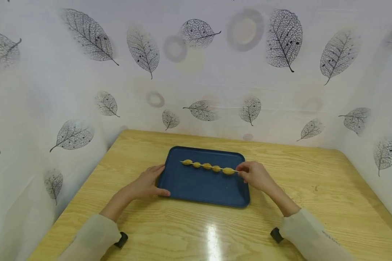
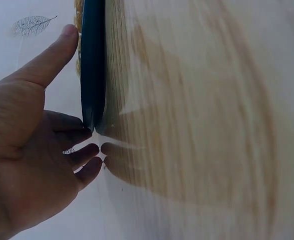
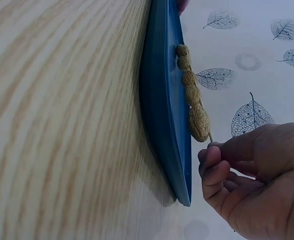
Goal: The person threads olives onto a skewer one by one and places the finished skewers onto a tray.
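Note:
A blue tray [image 1: 199, 188] lies on the wooden table. Along its far half runs a skewer [image 1: 207, 166], a thin pale stick through several wrinkled, tan-brown pieces. At the right end, the right hand [image 1: 256, 175] pinches the bare tip of the stick between thumb and fingertips. In the right wrist view the pieces of the skewer [image 3: 199, 122] show a rough, ridged surface; what they are is not plain. On the tray's left side rests the left hand [image 1: 147, 183], thumb spread to the near corner and fingers along the edge. The left wrist view shows its thumb [image 2: 51, 57] extended.
The light wooden table [image 1: 186, 228] extends around the tray on all sides. White cloth [image 1: 215, 83] printed with dark leaves hangs behind and at both sides. Dark straps show beside the sleeves [image 1: 94, 232].

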`<state>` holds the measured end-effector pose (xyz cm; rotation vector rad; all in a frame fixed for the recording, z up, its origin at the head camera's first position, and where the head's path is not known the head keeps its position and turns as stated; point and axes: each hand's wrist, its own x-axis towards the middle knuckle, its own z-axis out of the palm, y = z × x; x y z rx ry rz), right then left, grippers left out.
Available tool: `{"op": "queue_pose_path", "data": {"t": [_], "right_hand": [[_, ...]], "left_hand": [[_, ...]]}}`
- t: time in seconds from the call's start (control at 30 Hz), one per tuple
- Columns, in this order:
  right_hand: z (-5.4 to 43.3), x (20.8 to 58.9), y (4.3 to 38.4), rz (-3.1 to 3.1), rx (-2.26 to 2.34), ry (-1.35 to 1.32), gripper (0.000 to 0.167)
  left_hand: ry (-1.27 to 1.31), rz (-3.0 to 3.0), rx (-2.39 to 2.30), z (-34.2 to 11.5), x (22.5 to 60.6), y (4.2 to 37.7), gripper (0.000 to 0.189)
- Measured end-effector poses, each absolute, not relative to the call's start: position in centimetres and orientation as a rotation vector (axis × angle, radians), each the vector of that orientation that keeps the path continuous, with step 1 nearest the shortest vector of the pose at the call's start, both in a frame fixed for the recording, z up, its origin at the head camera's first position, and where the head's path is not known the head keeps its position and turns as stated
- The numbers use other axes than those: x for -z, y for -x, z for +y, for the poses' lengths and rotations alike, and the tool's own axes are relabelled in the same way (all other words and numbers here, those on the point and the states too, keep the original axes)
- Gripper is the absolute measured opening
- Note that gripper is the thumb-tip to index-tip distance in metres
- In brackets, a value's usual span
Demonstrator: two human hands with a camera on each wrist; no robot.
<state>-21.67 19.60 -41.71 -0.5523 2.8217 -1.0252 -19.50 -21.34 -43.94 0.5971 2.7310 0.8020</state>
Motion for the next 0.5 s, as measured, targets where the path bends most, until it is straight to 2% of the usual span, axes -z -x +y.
{"op": "queue_pose_path", "data": {"t": [0.5], "right_hand": [[19.73, 41.42, 21.61, 2.827, 1.176, 0.561, 0.018]], "left_hand": [[-0.604, 2.758, -0.739, -20.98, 43.53, 19.52, 0.113]]}}
